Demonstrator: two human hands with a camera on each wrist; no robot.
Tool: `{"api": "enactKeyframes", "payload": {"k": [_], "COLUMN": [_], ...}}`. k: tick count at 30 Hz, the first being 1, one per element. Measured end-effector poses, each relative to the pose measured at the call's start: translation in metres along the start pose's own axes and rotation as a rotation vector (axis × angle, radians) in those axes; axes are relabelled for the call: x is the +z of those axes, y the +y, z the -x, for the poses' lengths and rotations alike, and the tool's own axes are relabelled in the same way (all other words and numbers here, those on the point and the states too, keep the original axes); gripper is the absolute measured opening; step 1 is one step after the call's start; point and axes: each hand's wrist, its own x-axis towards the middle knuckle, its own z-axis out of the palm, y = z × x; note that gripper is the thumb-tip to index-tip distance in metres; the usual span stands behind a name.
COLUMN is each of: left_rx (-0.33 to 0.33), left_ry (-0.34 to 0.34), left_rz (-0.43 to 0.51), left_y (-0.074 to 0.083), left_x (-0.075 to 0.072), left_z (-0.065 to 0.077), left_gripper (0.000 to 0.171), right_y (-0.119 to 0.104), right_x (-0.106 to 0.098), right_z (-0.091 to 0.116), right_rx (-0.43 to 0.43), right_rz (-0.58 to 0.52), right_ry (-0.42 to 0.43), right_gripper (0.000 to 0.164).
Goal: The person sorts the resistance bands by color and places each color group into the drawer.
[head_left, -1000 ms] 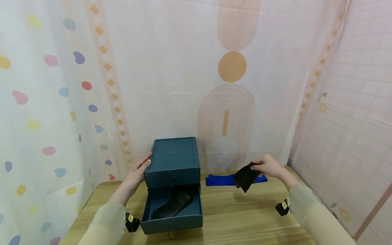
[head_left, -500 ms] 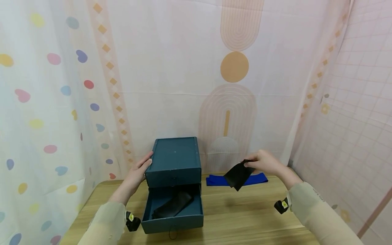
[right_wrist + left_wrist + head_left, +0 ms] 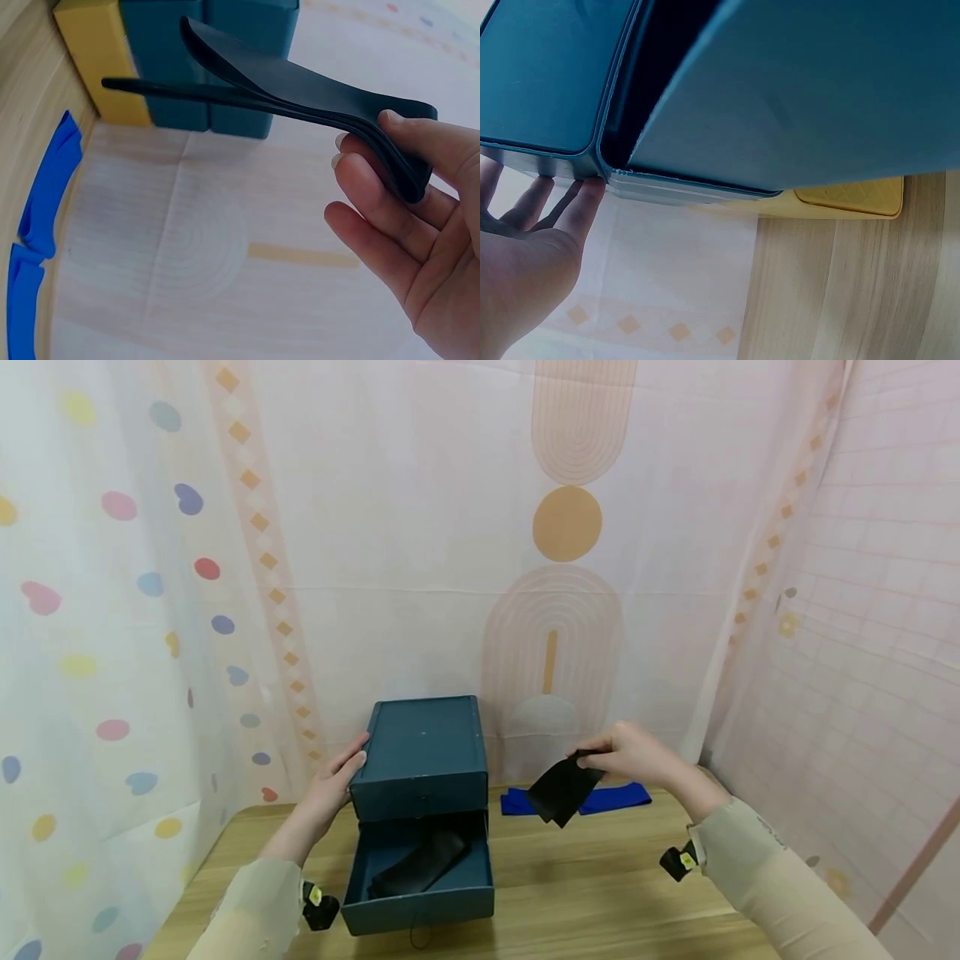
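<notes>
Right hand point(image 3: 633, 753): the folded black strip point(image 3: 564, 787) is pinched between thumb and fingers — it has been carried leftward above the wooden table point(image 3: 600, 893), nearer the teal drawer unit point(image 3: 427, 739).
Left hand point(image 3: 327, 795): straight, slightly spread fingers are rested against the unit's left side, as before.
Drawer point(image 3: 420, 910): pulled out — a second black strip point(image 3: 426, 862) is held inside, unmoved.
Blue strips point(image 3: 621, 798): now covered further left.

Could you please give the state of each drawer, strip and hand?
Top drawer: closed.
Middle drawer: pulled open.
Yellow bottom drawer: looks closed, mostly hidden.
Folded black strip: held raised.
Other black strip: lying in middle drawer.
Blue strips: lying on the table.
Left hand: touching the drawer stack.
Right hand: pinching the folded black strip.
</notes>
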Motion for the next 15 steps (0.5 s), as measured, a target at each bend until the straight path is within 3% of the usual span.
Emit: {"api": "enactKeyframes", "payload": {"k": [15], "left_rx": [-0.007], "left_ry": [0.005], "left_rz": [-0.019], "left_y": [0.0], "left_x": [-0.003], "left_z": [0.0], "left_gripper": [0.064], "right_y": [-0.038], "right_x": [0.008], "right_z": [-0.015], "right_rx": [-0.136], "right_rz": [-0.03], "right_ry": [-0.026], "right_gripper": [0.021]}}
